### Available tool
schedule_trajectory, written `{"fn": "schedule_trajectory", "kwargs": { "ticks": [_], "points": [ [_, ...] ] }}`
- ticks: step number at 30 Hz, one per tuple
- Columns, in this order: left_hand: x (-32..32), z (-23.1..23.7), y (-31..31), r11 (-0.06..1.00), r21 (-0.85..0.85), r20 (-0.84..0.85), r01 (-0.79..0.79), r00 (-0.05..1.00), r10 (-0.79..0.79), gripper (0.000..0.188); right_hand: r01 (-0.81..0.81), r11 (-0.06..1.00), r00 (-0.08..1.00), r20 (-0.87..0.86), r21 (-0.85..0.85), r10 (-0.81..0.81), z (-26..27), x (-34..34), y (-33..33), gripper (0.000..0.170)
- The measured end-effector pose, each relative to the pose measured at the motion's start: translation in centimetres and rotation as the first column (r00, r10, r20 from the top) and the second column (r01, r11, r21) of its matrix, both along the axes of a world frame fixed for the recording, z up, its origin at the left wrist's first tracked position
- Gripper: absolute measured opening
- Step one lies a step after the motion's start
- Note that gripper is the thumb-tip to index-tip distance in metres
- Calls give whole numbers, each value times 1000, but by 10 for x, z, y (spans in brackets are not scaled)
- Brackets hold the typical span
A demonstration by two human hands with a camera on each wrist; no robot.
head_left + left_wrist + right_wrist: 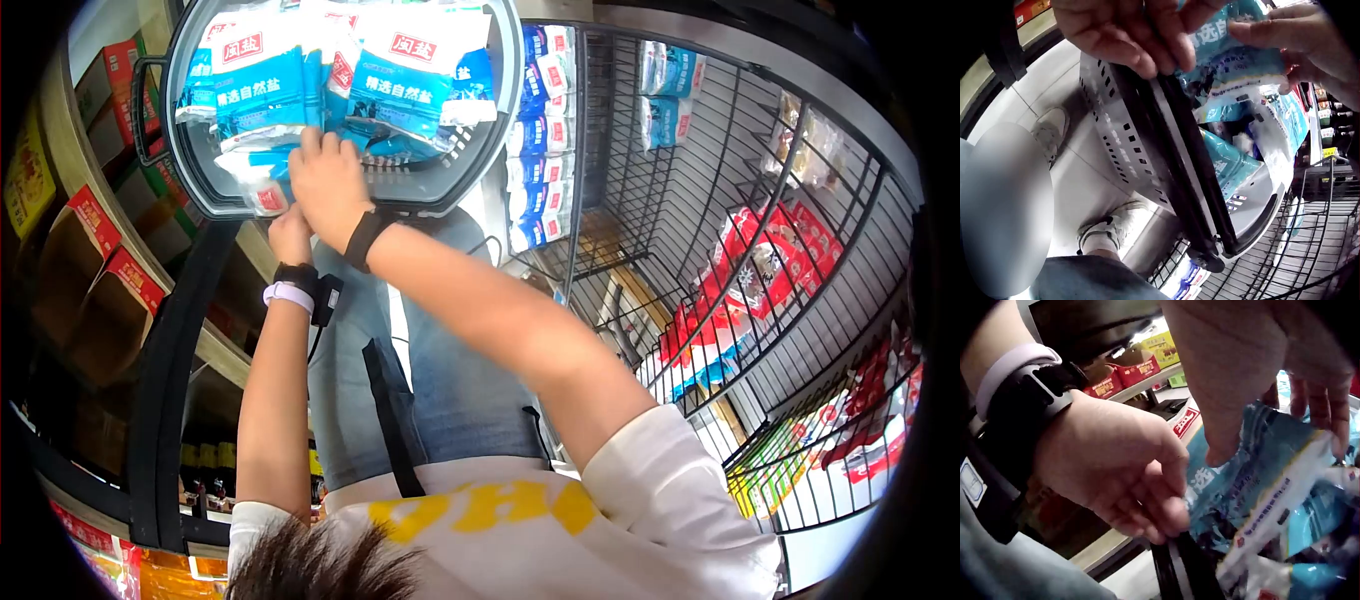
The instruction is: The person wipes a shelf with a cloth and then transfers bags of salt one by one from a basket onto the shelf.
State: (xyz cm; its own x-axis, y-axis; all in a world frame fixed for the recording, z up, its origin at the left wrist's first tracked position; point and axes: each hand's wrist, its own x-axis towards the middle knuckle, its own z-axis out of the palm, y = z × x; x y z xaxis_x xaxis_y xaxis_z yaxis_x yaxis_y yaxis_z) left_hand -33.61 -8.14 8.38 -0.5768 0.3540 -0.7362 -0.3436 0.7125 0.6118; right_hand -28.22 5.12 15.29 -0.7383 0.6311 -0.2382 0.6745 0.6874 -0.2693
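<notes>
In the head view, the right hand reaches over the near rim of a grey basket. It grips a blue and white packet; in the right wrist view, the thumb and fingers of this hand lie on opposite sides of the packet. The left hand is at the basket's near rim, beside the packet's lower corner. Its fingers are loosely bent in the left wrist view, where the hand lies over the black rim; no clear hold shows. Several similar packets fill the basket.
A black wire rack stands at the right, with blue-white packets and red packets. Shelves with red-edged cartons line the left. The person's legs are below the basket; shoes stand on the tiled floor.
</notes>
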Motion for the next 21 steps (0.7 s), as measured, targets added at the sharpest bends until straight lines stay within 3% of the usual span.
{"fn": "schedule_trajectory", "kwargs": {
  "ticks": [1,2,3,4,5,6,7,9,12,14,15,17,19,20,21],
  "points": [
    [2,-7,-3,980,21,84,-195,978,193,27,0,999,1000,25,-42,1,0,-2,-6,20],
    [-2,-10,-10,980,23,86,-196,977,194,27,0,996,999,50,-86,4,0,-4,-12,20],
    [-9,-11,-17,938,-5,-280,348,900,-335,26,-7,993,989,147,-116,24,0,-7,-18,22],
    [-11,-13,-23,629,-218,-543,746,443,-713,25,-7,993,989,148,-116,25,-3,-10,-23,22],
    [-9,-17,-27,694,-171,-524,700,532,-665,23,47,991,991,131,-128,-30,-6,-11,-27,23],
    [-7,-17,-26,693,-170,-524,701,531,-666,23,103,985,989,116,-141,-87,-6,-11,-28,24],
    [-3,-17,-24,907,37,-341,419,858,-383,22,101,984,993,81,-148,-90,-8,-10,-27,27],
    [0,-16,-19,987,156,-68,38,997,-27,21,80,976,996,60,-201,-69,-9,-10,-20,27],
    [-7,-12,-19,954,5,-188,300,937,-294,20,26,962,999,-27,-272,-35,-1,0,-6,27],
    [-7,-24,-28,976,98,-96,196,978,-187,21,60,955,988,-122,-291,-99,20,12,0,25],
    [-1,-9,-10,976,77,169,-206,967,190,22,100,943,976,-153,-319,-155,35,22,6,21],
    [-7,6,1,985,12,197,-172,966,167,23,179,888,944,-182,-424,-277,65,53,26,19],
    [-8,6,3,992,-62,204,-109,972,120,26,321,717,874,-98,-619,-476,108,94,52,24],
    [-9,3,4,989,-61,211,-131,967,141,28,413,570,803,-11,-711,-596,123,118,61,27],
    [-12,2,5,989,-112,230,-97,966,121,30,419,523,719,-81,-742,-691,142,139,70,28]
  ]
}}
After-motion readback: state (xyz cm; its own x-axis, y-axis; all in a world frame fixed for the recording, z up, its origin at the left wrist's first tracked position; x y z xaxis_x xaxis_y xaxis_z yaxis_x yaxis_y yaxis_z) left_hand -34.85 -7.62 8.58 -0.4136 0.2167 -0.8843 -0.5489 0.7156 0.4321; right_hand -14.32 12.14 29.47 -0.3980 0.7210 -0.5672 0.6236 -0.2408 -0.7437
